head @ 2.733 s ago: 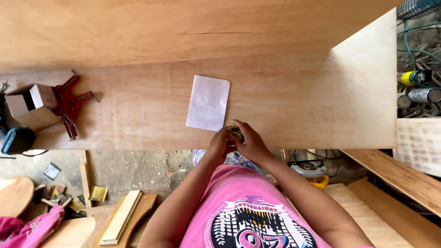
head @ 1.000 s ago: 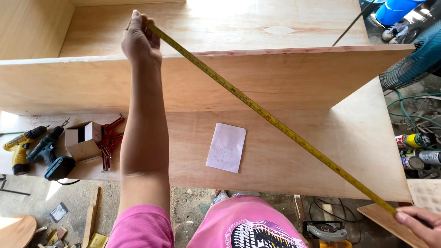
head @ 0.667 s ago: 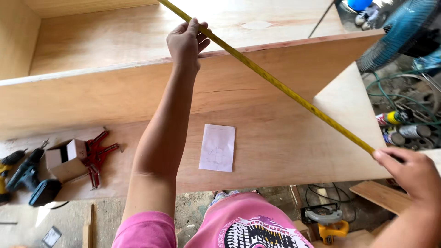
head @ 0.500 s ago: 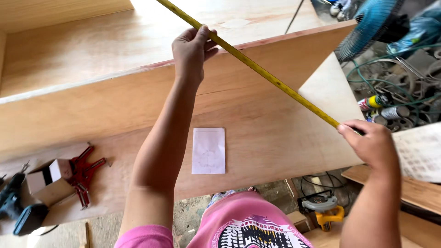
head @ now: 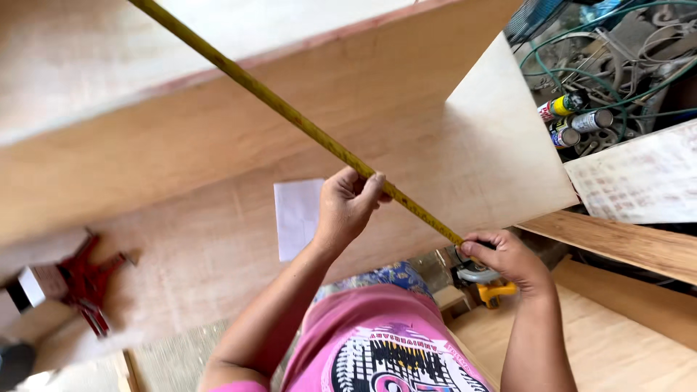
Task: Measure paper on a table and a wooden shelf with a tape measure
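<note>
Head cam view: the yellow tape measure blade (head: 290,116) runs diagonally from the top left corner of the frame down across the plywood panel (head: 218,145). The left hand (head: 348,207) has its fingers curled over the blade partway along, just above the panel's near edge. The right hand (head: 508,258) is clenched around the tape's case past the panel's lower right corner, though the case itself is mostly hidden.

What I'd worry about: the blade is pulled out long and sits in the air between the grips, so if either pinch loosens it could snap back and slice a finger, or sag and throw the reading off. I can't see the far hook end, so no idea whether it's seated.

Other stuff: a white sheet of paper (head: 298,218) lies on the panel just left of the left hand. A red corner clamp (head: 87,279) sits at the panel's left end. Spray cans (head: 573,120) and tangled green hose (head: 617,51) are off past the panel's right end, and a yellow power tool (head: 486,287) sits below its corner. Nothing blocks the blade.
</note>
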